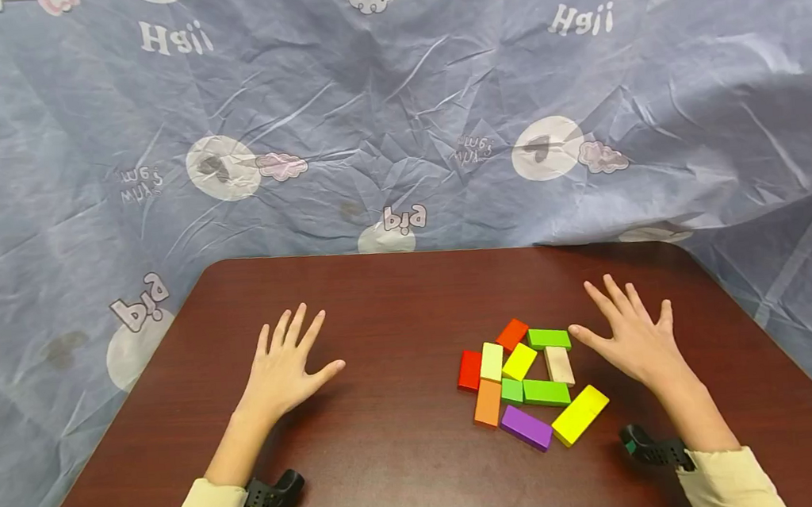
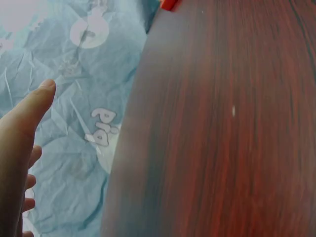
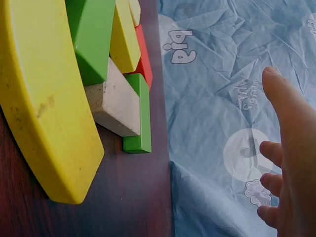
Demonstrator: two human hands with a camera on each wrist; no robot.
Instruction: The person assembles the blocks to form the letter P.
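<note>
My left hand [image 1: 283, 374] is spread with straight fingers over the left part of the table, holding nothing. On the other side my right hand [image 1: 635, 339], also spread and holding nothing, is just right of a cluster of coloured wooden blocks. Nearest to its thumb are a light green block [image 1: 549, 339] and a bare wood block [image 1: 560, 366]. A large yellow block [image 1: 580, 416] and a purple block [image 1: 526, 428] lie at the near side. Red [image 1: 468, 370], orange [image 1: 488, 403], cream [image 1: 492, 361] and smaller yellow [image 1: 519, 361] blocks fill the left side, with green ones [image 1: 546, 392] between.
The dark red-brown table [image 1: 394, 461] has rounded far corners. Behind it hangs a wrinkled blue-grey printed sheet [image 1: 382, 128], which also runs down both sides. Each wrist wears a black strap with a camera [image 1: 274, 493].
</note>
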